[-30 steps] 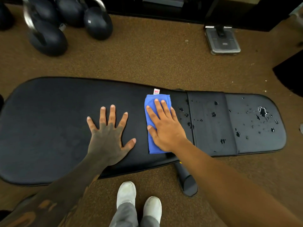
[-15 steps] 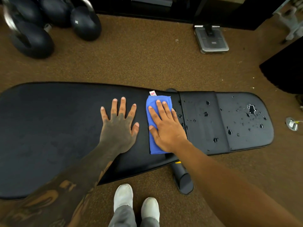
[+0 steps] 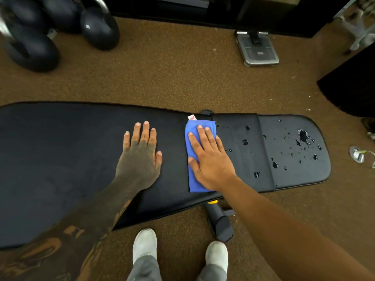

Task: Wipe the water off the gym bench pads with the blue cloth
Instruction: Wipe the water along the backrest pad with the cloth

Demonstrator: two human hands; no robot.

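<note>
The black gym bench lies across the view, with a long back pad point(image 3: 60, 159) on the left and a shorter seat pad point(image 3: 294, 169) on the right. Water drops point(image 3: 303, 135) dot the seat pad and the strip beside it. A folded blue cloth point(image 3: 192, 179) with a small white tag lies at the back pad's right end. My right hand point(image 3: 211, 161) presses flat on the cloth and covers most of it. My left hand point(image 3: 140, 157) rests flat on the dry back pad, a little left of the cloth, fingers together.
Several black kettlebells point(image 3: 97, 27) stand on the brown carpet at the back left. A grey scale point(image 3: 257, 49) sits at the back right. The bench's foot point(image 3: 220, 224) juts out by my white shoes point(image 3: 145, 244). A dark object point(image 3: 353, 88) is at the far right.
My left hand has slid right along the back pad and drawn its fingers together. My right hand and the cloth have edged right, up to the wet strip.
</note>
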